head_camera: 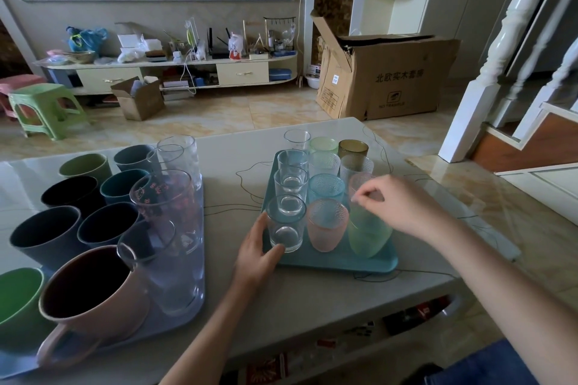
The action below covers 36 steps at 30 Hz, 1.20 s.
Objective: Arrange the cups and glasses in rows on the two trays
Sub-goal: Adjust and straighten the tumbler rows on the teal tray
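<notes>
At a pale desk (237, 159) in a living room, my two hands work over the teal tray (337, 259) at centre frame. My left hand (255, 251) curls round the near clear glass (285, 223) at the tray's front left corner, thumb at its base and fingers behind its left wall. My right hand (395, 203) hovers over the tall green frosted cup (369, 228) at the front right, thumb and forefinger pinched at its rim; I cannot tell for certain whether they actually grip it. Between those two stands a pink textured cup (327, 223). Behind them the tray carries three rows running away from me: clear glasses on the left, a blue textured cup (327, 186) and paler ones in the middle, and frosted ones on the right ending in an amber glass (352, 148) at the far edge. At the left of the frame a lilac tray (200, 297) holds dark blue, teal and olive mugs (86, 166) in rows, with tall clear tumblers along its right side, one printed with pink figures (165, 197). A pink mug (93, 300) with a handle sits at lower left, beside a green mug (18, 297) cut by the frame edge. A large cardboard box (384, 78) stands on the floor at upper right, and a green stool (43, 109) at far left.
</notes>
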Tool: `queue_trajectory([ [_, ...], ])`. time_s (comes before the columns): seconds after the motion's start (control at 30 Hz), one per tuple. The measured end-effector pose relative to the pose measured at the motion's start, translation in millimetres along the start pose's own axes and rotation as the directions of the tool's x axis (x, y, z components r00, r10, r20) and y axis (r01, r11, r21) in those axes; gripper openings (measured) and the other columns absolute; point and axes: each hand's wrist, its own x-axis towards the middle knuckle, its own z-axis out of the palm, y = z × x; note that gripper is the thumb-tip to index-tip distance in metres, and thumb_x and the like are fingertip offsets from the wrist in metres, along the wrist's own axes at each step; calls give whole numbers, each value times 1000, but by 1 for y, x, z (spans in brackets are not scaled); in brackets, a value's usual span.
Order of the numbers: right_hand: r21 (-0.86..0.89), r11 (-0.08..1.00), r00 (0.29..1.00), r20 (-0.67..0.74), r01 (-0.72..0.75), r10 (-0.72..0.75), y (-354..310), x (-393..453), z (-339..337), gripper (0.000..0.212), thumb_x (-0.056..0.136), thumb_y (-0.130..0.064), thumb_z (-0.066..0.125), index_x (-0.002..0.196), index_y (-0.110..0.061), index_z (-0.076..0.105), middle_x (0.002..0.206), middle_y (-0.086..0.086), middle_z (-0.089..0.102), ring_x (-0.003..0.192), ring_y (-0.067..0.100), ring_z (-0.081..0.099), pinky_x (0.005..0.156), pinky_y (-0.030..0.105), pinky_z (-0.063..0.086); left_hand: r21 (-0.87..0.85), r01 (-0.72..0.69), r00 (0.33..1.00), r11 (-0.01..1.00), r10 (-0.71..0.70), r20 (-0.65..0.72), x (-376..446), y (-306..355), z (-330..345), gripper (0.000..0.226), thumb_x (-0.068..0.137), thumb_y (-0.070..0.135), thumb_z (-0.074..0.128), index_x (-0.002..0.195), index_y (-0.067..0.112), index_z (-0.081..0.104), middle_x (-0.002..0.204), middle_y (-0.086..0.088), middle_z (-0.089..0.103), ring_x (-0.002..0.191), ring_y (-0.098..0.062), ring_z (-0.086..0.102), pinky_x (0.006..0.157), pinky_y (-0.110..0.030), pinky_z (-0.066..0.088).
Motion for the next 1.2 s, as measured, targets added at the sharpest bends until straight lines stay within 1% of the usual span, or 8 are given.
queue_trajectory([
  [0.1,-18,992,990,-62,129,-129,-24,34,4,16,92,-29,57,101,-28,69,103,-11,70,67,4,59,66,23,47,-68,31,999,997,-34,-32,0,-1,-1,79,65,51,44,138,22,39,137,1,51,127,-14,45,109,-40,35],
  [0.17,-70,981,983,-25,179,-181,-39,57,8,18,93,-26,56,106,-28,69,107,-11,69,67,0,53,63,19,40,-19,20,1000,1000,-20,-5,-1,1,0,80,65,56,42,138,23,40,138,5,48,127,-10,42,106,-29,33],
  [0.3,-186,958,971,136,220,-196,-54,89,22,21,91,-26,60,109,-34,68,114,-13,67,107,14,57,95,34,35,133,-11,1000,991,12,-9,0,0,6,84,63,68,55,136,29,38,137,10,46,128,-6,39,106,-28,35],
  [0.4,-234,942,958,214,241,-192,-53,102,33,23,86,-27,66,108,-34,69,114,-14,67,113,14,52,100,34,29,180,-23,1000,983,26,-13,3,-6,7,82,64,66,64,134,32,39,134,11,49,126,-6,42,104,-33,40],
  [0.57,-190,948,949,238,255,-207,-55,110,43,16,83,-24,70,98,-29,73,102,-13,71,100,12,60,95,30,34,190,-70,995,979,83,-58,6,-5,7,70,70,46,74,130,23,47,128,9,54,121,-5,47,101,-18,37],
  [0.7,-119,965,952,229,233,-202,-54,107,43,13,81,-22,73,92,-28,76,97,-13,72,85,6,59,82,21,42,203,-80,995,976,92,-48,6,-4,8,68,71,48,72,130,25,47,128,9,54,122,-5,47,101,-24,40],
  [0.97,-30,974,952,219,225,-213,-52,100,46,20,84,-10,68,93,-26,77,99,-8,74,92,11,65,86,27,51,215,-71,995,974,84,-52,3,3,6,59,72,43,73,121,21,51,123,12,52,115,-2,46,86,-7,29],
  [1.2,36,975,958,181,220,-223,-42,96,25,37,85,-6,65,115,-28,68,99,-11,66,80,9,59,75,27,49,224,-64,996,972,75,-41,3,0,6,66,69,51,72,125,24,49,127,10,54,120,-5,47,99,-21,38],
])
